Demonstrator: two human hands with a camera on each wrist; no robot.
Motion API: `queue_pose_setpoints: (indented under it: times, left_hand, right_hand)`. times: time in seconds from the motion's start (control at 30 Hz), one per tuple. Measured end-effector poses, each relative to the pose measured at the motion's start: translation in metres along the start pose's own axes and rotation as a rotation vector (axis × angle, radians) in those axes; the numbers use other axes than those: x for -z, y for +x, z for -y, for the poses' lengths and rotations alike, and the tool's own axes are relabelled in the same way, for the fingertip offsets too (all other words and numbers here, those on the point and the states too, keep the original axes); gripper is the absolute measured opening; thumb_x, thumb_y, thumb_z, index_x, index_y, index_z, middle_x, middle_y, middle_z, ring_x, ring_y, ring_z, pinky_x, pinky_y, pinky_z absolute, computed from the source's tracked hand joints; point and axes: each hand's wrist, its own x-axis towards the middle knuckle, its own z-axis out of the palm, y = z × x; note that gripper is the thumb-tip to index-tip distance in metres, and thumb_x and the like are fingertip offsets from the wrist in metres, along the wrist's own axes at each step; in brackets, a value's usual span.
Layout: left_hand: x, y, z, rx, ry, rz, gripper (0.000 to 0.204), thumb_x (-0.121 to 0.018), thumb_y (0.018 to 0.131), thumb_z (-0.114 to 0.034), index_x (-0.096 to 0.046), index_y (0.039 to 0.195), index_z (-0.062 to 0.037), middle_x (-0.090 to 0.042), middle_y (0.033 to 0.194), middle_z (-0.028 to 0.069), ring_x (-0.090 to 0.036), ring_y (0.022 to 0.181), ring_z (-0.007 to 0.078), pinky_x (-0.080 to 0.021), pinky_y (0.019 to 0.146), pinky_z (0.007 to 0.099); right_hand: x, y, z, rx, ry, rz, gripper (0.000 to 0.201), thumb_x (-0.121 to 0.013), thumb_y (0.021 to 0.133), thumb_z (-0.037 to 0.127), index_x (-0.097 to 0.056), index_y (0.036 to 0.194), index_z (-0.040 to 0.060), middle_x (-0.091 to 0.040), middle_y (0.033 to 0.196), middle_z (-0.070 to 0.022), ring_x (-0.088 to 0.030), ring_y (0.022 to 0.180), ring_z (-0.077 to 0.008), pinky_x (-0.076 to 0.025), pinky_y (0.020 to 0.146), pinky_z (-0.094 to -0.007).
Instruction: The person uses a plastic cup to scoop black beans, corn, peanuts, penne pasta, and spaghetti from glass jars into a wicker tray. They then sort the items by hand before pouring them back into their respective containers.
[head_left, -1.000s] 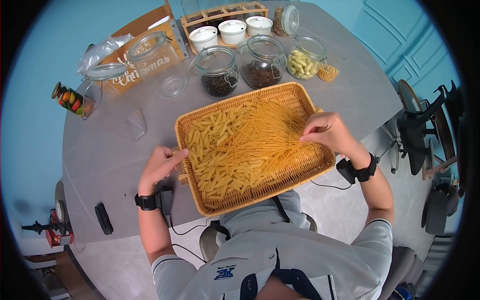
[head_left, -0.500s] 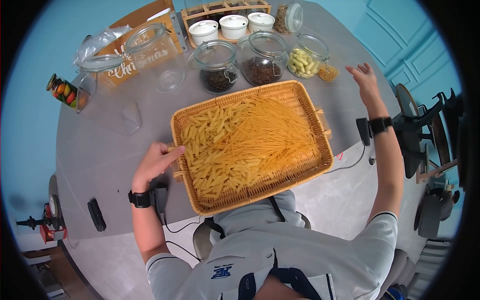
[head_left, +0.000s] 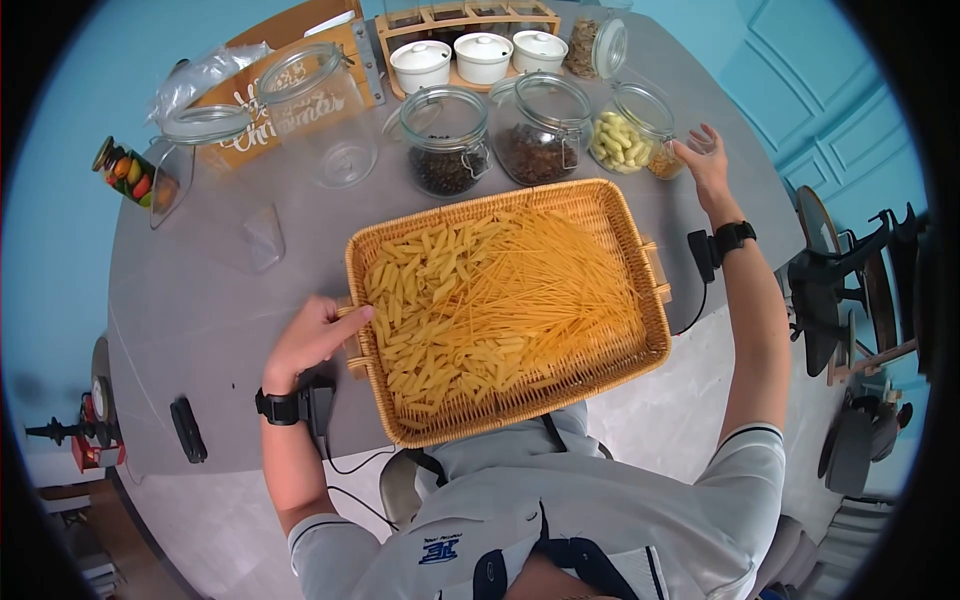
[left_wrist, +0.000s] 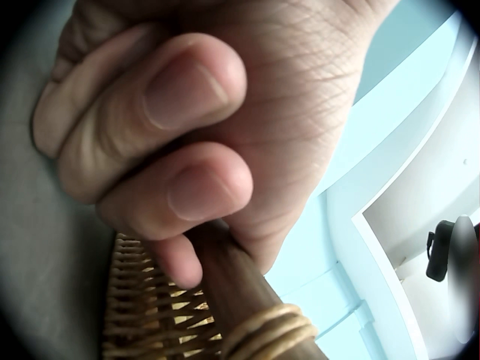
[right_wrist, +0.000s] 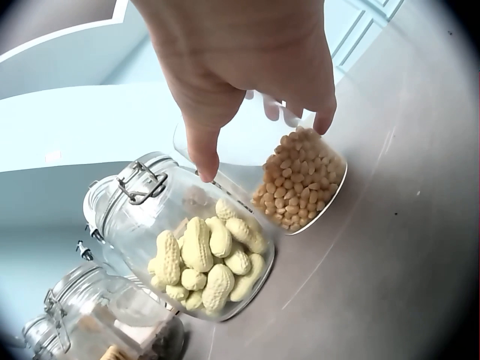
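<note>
My left hand (head_left: 316, 338) grips the wooden handle (left_wrist: 244, 281) of a wicker basket (head_left: 520, 418), fingers curled round it in the left wrist view; in the head view the thumb lies at the basket's rim. Inside the basket, penne (head_left: 418, 262) lies at the left and front, beside loose spaghetti (head_left: 550, 265). My right hand (head_left: 708, 172) holds a clear container of corn kernels (right_wrist: 298, 180) by its upper part. Its thumb is on one side and its fingers on the other. A clip-top jar of pale yellow peanut-shaped pieces (right_wrist: 202, 259) stands right beside it.
Two clip-top jars with dark contents, one a dark-filled jar (head_left: 445, 165), stand behind the basket. Large clear jars (head_left: 320, 130) and a jar of colourful contents (head_left: 128, 175) are at the left. White lidded pots (head_left: 483, 58) sit on a wooden rack behind.
My right hand has left the spaghetti, swung out to the right with spread fingers, then come in to the corn container. My left hand has stayed at the basket's handle.
</note>
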Motion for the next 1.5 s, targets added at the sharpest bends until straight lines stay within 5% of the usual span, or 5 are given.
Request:
queue_pose_setpoints:
  times: [0.37,0.47,0.6,0.73,1.5]
  left_hand:
    - [0.005,0.0,0.002,0.056,0.054,-0.012,0.06,-0.069,0.095,-0.05,-0.063,0.064,0.0004,-0.051,0.051,-0.0008,-0.045,0.044,0.0056,-0.034,0.041,0.0254]
    - [0.007,0.004,0.005,0.083,0.078,0.036,0.06,-0.069,0.095,-0.05,-0.061,0.062,-0.0007,-0.05,0.05,-0.0008,-0.045,0.044,0.0053,-0.034,0.041,0.0256]
    - [0.003,0.0,-0.001,0.096,0.045,0.006,0.06,-0.069,0.096,-0.05,-0.059,0.061,-0.0025,-0.047,0.049,-0.0021,-0.043,0.043,0.0053,-0.032,0.041,0.0257]
    - [0.002,0.001,0.002,0.066,0.014,0.014,0.057,-0.067,0.097,-0.05,-0.058,0.062,-0.0047,-0.046,0.047,-0.0038,-0.04,0.04,0.0043,-0.029,0.04,0.0245]
    - [0.0,-0.001,0.0,0.04,0.02,0.008,0.062,-0.065,0.097,-0.053,-0.054,0.057,-0.0067,-0.043,0.044,-0.0039,-0.039,0.038,0.0048,-0.027,0.038,0.0248]
  right_hand:
    - [0.006,-0.022,0.021,0.039,-0.297,-0.194,0.09,-0.089,0.079,0.028,-0.041,0.149,-0.0002,-0.052,0.146,-0.0213,-0.051,0.136,-0.0305,-0.046,0.109,-0.0425]
    - [0.02,-0.056,0.056,0.407,-0.079,-0.082,0.067,-0.082,0.087,0.024,-0.051,0.141,-0.0013,-0.061,0.137,-0.0163,-0.061,0.121,-0.026,-0.049,0.103,-0.0411]
    - [-0.013,-0.152,0.155,0.376,-0.319,0.713,0.052,-0.071,0.096,0.036,-0.061,0.131,-0.0013,-0.067,0.126,-0.0181,-0.067,0.11,-0.0293,-0.05,0.102,-0.0405]
    - [-0.076,-0.184,0.147,0.361,-0.572,0.94,0.08,-0.057,0.099,0.058,-0.047,0.146,-0.0059,-0.05,0.147,-0.0285,-0.049,0.137,-0.0414,-0.041,0.114,-0.0479]
    - [-0.074,-0.239,0.162,0.432,-0.62,1.004,0.07,-0.066,0.096,0.041,-0.045,0.147,-0.0018,-0.041,0.153,-0.0269,-0.043,0.14,-0.0427,-0.041,0.114,-0.0446]
